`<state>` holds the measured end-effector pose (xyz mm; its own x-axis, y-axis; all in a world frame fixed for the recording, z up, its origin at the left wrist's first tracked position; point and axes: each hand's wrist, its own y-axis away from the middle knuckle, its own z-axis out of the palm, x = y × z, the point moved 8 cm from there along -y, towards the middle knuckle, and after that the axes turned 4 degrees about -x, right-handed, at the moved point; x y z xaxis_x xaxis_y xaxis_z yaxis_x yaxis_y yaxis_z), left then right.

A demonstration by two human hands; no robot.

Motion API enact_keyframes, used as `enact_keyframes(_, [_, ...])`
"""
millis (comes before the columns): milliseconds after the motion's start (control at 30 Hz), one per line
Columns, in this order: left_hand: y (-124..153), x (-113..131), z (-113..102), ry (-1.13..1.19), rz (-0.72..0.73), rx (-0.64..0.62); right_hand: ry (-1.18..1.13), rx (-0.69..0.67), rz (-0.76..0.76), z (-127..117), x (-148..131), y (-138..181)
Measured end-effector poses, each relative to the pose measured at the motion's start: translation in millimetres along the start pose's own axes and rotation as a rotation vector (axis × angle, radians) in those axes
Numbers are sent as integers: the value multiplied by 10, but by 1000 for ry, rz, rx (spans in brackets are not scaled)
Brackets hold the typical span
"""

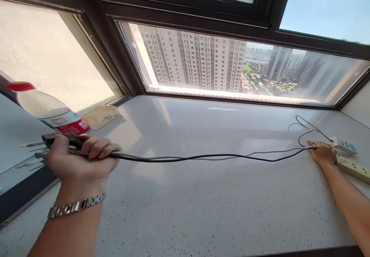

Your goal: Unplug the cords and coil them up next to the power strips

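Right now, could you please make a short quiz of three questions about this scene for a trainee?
1. True or false: the left hand grips a black tool with a black cable.
2. What does the right hand rest beside? A) power strips B) a cup C) a book
3. Fill in: the bottle has a ___ cap.

Key: 1 true. 2 A, the power strips on the white sill. 3 red.
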<state>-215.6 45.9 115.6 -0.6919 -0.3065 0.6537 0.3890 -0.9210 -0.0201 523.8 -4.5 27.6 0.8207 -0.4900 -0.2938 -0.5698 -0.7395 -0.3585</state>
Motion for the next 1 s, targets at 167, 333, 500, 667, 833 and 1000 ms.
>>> enact_keyframes(167, [89, -699, 232, 20, -187, -46, -39, 88, 301, -43, 16, 226])
enact_keyframes(333, [354, -1367, 479, 60, -290, -108, -194, 193, -202, -220, -1244, 1026])
enact_keyframes(500, [940, -2120, 697, 0, -572, -289, -479, -119, -875, -16, -2933, 2208])
enact_keyframes(667, [1101, -2311, 755, -17, -644, -465, -536, -411, -821, 263, -3404, 2422])
enact_keyframes(833, [711, -2095, 683, 39, -545, -336, -320, -431, -829, 293, -3285, 2211])
enact_keyframes(1000, [169, -1719, 430, 120, -367, -123, -111, -507, -637, 409, -2931, 1750])
